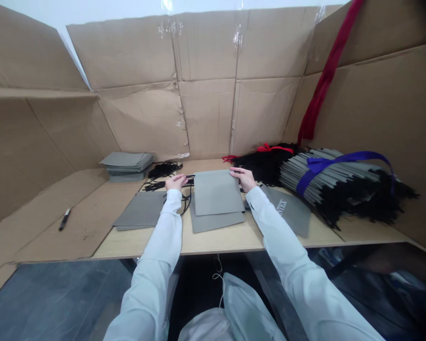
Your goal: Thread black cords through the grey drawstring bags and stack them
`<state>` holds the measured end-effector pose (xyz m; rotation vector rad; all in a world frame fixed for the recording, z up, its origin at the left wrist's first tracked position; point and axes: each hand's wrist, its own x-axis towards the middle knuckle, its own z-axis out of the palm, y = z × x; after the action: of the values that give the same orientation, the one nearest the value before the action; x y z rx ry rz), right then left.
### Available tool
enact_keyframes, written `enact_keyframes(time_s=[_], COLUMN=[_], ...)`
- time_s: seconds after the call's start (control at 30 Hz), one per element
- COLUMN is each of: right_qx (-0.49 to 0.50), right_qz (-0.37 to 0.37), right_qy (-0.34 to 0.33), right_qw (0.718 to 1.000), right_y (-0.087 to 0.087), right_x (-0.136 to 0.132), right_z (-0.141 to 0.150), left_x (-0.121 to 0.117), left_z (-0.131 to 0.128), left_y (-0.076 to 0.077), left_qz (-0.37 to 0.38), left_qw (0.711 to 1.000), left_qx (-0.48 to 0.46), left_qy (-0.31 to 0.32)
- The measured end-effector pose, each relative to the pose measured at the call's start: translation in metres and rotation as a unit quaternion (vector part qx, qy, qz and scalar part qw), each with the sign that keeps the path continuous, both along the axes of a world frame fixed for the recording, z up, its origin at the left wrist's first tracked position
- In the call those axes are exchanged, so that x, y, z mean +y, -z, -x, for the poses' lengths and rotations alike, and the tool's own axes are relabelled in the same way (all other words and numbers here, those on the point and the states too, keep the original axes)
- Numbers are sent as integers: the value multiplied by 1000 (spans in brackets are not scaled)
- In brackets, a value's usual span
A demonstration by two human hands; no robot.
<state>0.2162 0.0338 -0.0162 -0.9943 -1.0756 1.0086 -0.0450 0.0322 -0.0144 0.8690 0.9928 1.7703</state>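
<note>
A flat grey fabric pouch [219, 195] is held up just over the table. My right hand [244, 178] pinches its top right corner between thumb and fingers. My left hand [176, 182] is closed at its top left corner on a thin dark piece that looks like a black cord end; its exact form is too small to tell. More black cord [186, 201] hangs below that hand. Under the held pouch lies another grey pouch [216, 223]. Left of it is a low pile of grey pouches [138, 210].
At the back left stand a stack of grey pouches [128, 163] and black cords [164, 169]. To the right lie a grey pouch with white lettering [296, 215], black cords tied in red [262, 161] and a bundle with purple ribbon [326, 177]. A marker [64, 219] lies left. Cardboard walls [206, 109] surround the table.
</note>
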Motion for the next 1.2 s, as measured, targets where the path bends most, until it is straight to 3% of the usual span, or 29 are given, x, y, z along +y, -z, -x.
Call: enact_keyframes(time_s=[0.17, 0.37, 0.57, 0.73, 0.87, 1.0, 1.1, 1.2], right_qx=[0, 8, 19, -11, -11, 21, 35, 45], right_qz=[-4, 0, 6, 11, 14, 29, 35, 38], right_qy=[19, 27, 28, 31, 35, 36, 31, 28], right_qw=[1000, 1000, 999, 999, 999, 999, 998, 998], right_y=[1, 2, 5, 3, 0, -1, -2, -2], right_x=[3, 5, 7, 4, 1, -1, -1, 0], right_z=[-6, -10, -11, -12, -13, -15, -16, -15], left_x=[0, 1, 1, -1, -1, -1, 1, 5], left_z=[0, -1, 3, 8, 15, 20, 21, 20], left_y=[1, -1, 0, 0, -3, -4, -2, 0], left_qz=[27, 79, 74, 55, 32, 25, 24, 39], left_qw=[997, 994, 993, 979, 943, 916, 931, 973], left_qx=[66, 64, 85, 191, 302, 357, 319, 186], left_qy=[17, 26, 23, -42, -133, -180, -174, -131])
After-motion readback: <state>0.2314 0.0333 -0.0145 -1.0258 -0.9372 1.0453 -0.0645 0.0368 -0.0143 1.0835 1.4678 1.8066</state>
